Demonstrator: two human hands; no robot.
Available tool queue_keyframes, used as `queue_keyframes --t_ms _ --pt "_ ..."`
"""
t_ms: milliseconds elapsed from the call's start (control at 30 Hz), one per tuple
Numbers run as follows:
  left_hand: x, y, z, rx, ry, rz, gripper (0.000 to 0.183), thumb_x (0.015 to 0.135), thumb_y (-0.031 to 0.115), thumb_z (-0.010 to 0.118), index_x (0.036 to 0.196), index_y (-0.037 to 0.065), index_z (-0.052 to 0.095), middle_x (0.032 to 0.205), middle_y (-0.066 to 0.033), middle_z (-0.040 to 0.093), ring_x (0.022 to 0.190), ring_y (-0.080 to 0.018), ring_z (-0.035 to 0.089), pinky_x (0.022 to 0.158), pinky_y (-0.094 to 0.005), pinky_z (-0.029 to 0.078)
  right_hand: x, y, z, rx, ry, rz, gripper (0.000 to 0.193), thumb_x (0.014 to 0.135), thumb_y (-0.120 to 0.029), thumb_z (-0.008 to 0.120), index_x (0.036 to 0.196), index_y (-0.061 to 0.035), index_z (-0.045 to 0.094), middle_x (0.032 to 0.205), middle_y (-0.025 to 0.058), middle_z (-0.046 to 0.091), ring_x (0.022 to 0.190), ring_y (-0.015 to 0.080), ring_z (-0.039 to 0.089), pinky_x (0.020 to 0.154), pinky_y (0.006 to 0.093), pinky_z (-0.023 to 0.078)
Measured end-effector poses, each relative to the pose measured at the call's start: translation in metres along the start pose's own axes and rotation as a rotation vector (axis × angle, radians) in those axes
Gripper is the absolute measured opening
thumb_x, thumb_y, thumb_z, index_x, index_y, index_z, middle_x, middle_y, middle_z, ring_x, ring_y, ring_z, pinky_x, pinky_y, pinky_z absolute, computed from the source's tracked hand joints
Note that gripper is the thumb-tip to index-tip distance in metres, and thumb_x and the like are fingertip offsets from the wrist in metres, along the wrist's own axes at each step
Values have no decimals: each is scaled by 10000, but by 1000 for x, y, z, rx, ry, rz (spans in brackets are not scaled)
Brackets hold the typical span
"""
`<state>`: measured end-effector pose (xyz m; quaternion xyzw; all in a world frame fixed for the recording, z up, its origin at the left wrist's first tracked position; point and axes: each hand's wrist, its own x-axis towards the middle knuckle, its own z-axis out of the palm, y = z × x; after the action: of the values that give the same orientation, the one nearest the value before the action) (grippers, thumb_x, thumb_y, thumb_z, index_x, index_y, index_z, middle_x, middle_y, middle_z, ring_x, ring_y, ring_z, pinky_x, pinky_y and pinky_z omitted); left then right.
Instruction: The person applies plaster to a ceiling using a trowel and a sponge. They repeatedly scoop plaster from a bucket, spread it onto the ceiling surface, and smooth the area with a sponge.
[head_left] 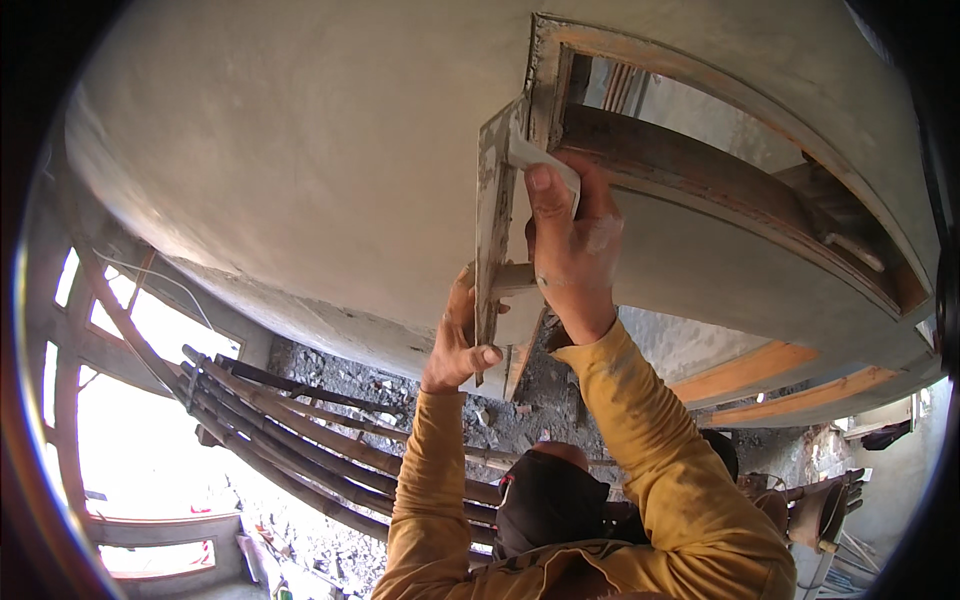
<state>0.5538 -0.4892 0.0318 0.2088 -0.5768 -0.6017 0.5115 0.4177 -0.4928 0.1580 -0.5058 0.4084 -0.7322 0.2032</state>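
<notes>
In front of the plastered wall I hold a long flat plastering float (490, 215) upright, edge-on, smeared with grey plaster. My left hand (456, 338) grips the lower part of it, fingers behind and thumb toward me. A short crosswise handle (514, 279) juts from its face toward my right wrist. Up near the float's top, my right hand (578, 232) pinches a thin pale scraper (545, 160), thumb on its near side. The scraper's far end meets the float's edge. Part of the right hand's fingers is hidden behind the scraper.
A recessed opening with a plaster-edged frame (690, 70) lies right of my hands. Bamboo poles (340, 465) cross below at left, over rubble (490, 420). Orange wooden strips (745, 372) show at lower right. A dark rounded head covering (550, 505) appears between my forearms.
</notes>
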Motion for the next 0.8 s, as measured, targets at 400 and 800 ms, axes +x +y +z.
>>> queue_keyframes --t_ms 400,800 --pt "4 0 34 42 -17 133 1204 570 494 859 1452 -34 232 1446 -215 343 1335 -323 359 1071 -439 306 11 -21 -27 199 -72 91 410 887 -410 654 1071 -53 569 683 -8 511 511 62 465 414 214 350" --pt "40 16 47 46 -2 200 1164 584 495 837 1429 -60 260 1439 -272 316 1371 -380 290 1122 -441 244 47 -35 -14 -4 -17 -89 496 901 -499 585 1056 -27 566 691 -1 525 508 62 466 419 204 350"
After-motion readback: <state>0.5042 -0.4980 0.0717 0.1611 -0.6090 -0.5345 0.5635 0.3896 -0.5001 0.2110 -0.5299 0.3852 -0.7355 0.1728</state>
